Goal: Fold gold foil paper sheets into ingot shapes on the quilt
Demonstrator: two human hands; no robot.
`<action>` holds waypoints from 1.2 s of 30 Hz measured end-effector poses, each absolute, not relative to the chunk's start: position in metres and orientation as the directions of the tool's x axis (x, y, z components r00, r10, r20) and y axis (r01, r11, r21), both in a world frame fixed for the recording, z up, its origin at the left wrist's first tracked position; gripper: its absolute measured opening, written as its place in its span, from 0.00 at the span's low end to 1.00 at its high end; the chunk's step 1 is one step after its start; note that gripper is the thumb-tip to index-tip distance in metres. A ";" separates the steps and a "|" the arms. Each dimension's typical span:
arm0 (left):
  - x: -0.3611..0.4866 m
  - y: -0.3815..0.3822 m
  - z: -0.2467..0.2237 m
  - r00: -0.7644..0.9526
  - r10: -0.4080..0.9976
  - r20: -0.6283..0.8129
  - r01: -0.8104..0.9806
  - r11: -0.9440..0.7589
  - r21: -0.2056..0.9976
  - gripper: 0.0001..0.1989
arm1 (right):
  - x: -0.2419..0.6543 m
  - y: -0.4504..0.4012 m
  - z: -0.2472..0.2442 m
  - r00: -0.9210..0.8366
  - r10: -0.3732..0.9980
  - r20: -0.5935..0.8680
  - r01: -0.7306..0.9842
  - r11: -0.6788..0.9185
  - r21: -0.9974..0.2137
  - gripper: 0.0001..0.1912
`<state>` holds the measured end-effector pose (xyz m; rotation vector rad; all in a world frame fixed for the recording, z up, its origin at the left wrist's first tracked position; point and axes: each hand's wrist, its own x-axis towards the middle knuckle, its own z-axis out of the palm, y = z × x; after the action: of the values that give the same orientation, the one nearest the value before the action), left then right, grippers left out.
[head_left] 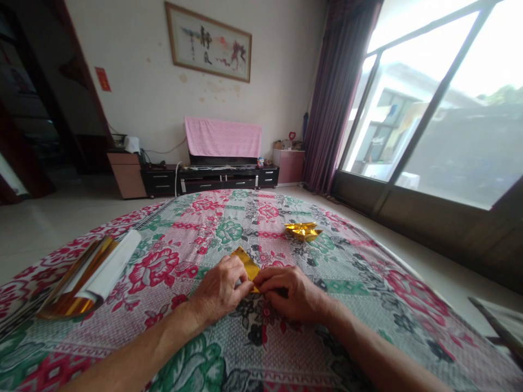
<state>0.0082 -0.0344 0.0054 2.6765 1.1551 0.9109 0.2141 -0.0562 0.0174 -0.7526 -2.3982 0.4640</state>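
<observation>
A small piece of gold foil paper (248,264) with a pointed top lies on the patterned tablecloth between my hands. My left hand (224,284) is closed on its left side, thumb and fingers pressed together near its lower edge. On the right, my right hand (291,291) pinches the lower right corner of the same paper. The fingertips of both hands are close together and hide its lower part. Farther back to the right sit shiny folded gold foil shapes (304,231), touching neither hand.
A curled stack of gold and white sheets (92,277) lies at the table's left. The round table has a floral tablecloth (196,343). Beyond it stand a low black cabinet (163,182) and a pink cloth (224,137) over a screen. A chair-like frame (492,321) is at the right.
</observation>
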 end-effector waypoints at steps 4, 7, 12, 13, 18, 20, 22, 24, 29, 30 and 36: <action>0.008 -0.034 0.005 0.536 0.702 0.468 0.638 -0.700 0.320 0.08 | 0.214 -0.057 0.017 -0.678 0.595 0.432 0.396 0.790 -0.468 0.15; 0.008 -0.033 0.005 0.534 0.705 0.467 0.634 -0.699 0.330 0.08 | 0.214 -0.057 0.016 -0.670 0.593 0.446 0.389 0.792 -0.470 0.15; 0.008 -0.033 0.006 0.550 0.687 0.475 0.611 -0.719 0.332 0.08 | 0.214 -0.057 0.016 -0.666 0.591 0.455 0.379 0.794 -0.476 0.15; 0.008 -0.033 0.006 0.550 0.689 0.472 0.613 -0.717 0.333 0.09 | 0.214 -0.057 0.016 -0.665 0.592 0.456 0.379 0.793 -0.477 0.14; 0.008 -0.032 0.007 0.551 0.687 0.474 0.617 -0.718 0.323 0.09 | 0.214 -0.059 0.018 -0.659 0.598 0.457 0.378 0.788 -0.487 0.15; 0.008 -0.031 0.006 0.552 0.682 0.480 0.613 -0.722 0.321 0.08 | 0.213 -0.059 0.019 -0.660 0.596 0.458 0.373 0.789 -0.489 0.15; 0.008 -0.031 0.006 0.551 0.679 0.485 0.611 -0.725 0.320 0.09 | 0.213 -0.060 0.020 -0.667 0.590 0.454 0.369 0.792 -0.487 0.15; 0.007 -0.030 0.006 0.552 0.680 0.482 0.608 -0.724 0.325 0.09 | 0.213 -0.060 0.020 -0.671 0.591 0.448 0.374 0.792 -0.483 0.15; -0.001 -0.028 0.014 0.617 0.659 0.430 0.528 -0.752 0.395 0.06 | 0.213 -0.061 0.018 -0.655 0.607 0.451 0.393 0.783 -0.483 0.15; -0.002 -0.028 0.016 0.624 0.654 0.427 0.511 -0.755 0.411 0.06 | 0.213 -0.061 0.018 -0.653 0.606 0.455 0.392 0.784 -0.482 0.15; 0.001 -0.031 0.015 0.569 0.678 0.465 0.558 -0.734 0.388 0.06 | 0.212 -0.062 0.019 -0.654 0.602 0.457 0.390 0.787 -0.478 0.16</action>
<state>0.0005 -0.0310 0.0154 2.6033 1.0380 0.8979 0.2119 -0.0616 0.0194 -0.7342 -2.3599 0.4526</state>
